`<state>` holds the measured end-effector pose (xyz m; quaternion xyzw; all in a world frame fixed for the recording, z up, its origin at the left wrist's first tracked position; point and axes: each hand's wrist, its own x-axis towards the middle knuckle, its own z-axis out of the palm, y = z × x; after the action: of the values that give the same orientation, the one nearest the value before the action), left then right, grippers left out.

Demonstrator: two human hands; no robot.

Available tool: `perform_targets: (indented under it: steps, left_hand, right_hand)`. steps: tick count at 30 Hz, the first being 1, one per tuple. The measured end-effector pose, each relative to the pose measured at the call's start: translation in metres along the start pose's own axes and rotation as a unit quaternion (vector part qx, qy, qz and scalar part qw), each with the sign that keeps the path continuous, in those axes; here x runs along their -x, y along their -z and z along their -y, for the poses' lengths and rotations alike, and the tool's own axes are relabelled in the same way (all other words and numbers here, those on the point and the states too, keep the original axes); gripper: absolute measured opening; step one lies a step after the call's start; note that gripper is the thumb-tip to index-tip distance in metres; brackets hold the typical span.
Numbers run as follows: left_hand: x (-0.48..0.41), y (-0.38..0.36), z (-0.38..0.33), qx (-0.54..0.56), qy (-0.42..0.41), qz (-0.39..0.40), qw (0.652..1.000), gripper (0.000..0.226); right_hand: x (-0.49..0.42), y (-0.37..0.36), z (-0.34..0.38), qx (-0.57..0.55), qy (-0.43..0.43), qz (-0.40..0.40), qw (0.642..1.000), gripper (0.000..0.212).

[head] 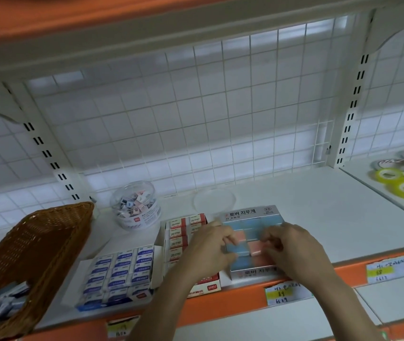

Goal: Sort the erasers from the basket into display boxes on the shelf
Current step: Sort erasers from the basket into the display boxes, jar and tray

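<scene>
A silver display box (252, 211) of blue and pink erasers sits at the shelf's front edge. Both hands are over it. My left hand (208, 249) has its fingers curled onto a pink eraser (239, 237) in the box's middle row. My right hand (292, 247) pinches another pink eraser (255, 248) beside it. Left of this box stands a red box (183, 230) of white-and-red erasers, partly hidden by my left hand. Further left is a blue box (122, 269) of blue-sleeved erasers. The woven basket (36, 242) at far left holds several loose erasers.
A clear round tub (135, 205) of small erasers stands behind the boxes, its lid (214, 199) lying on the shelf. Tape rolls (402, 178) lie on the neighbouring shelf at right. An orange shelf runs overhead; price tags (282, 292) line the front edge.
</scene>
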<state>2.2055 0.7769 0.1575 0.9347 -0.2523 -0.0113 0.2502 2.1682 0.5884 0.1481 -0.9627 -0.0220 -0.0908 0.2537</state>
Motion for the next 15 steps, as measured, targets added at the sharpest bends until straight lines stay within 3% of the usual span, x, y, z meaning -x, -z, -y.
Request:
perform_targets:
  steps: [7,11,15]
  left_hand:
    - [0.007,0.003,0.006,0.013,-0.027,-0.075,0.997,0.013]
    - [0.019,0.015,0.021,-0.016,-0.026,-0.125,0.992,0.011]
    - [0.040,0.036,0.048,-0.050,-0.002,-0.156,0.986,0.016]
  right_hand:
    - [-0.001,-0.013,0.017,-0.014,-0.003,-0.055,0.998,0.025]
    - [-0.006,-0.025,0.048,-0.010,0.058,-0.097,0.994,0.014]
    - [-0.011,-0.042,0.093,-0.020,0.113,-0.070,0.991,0.020]
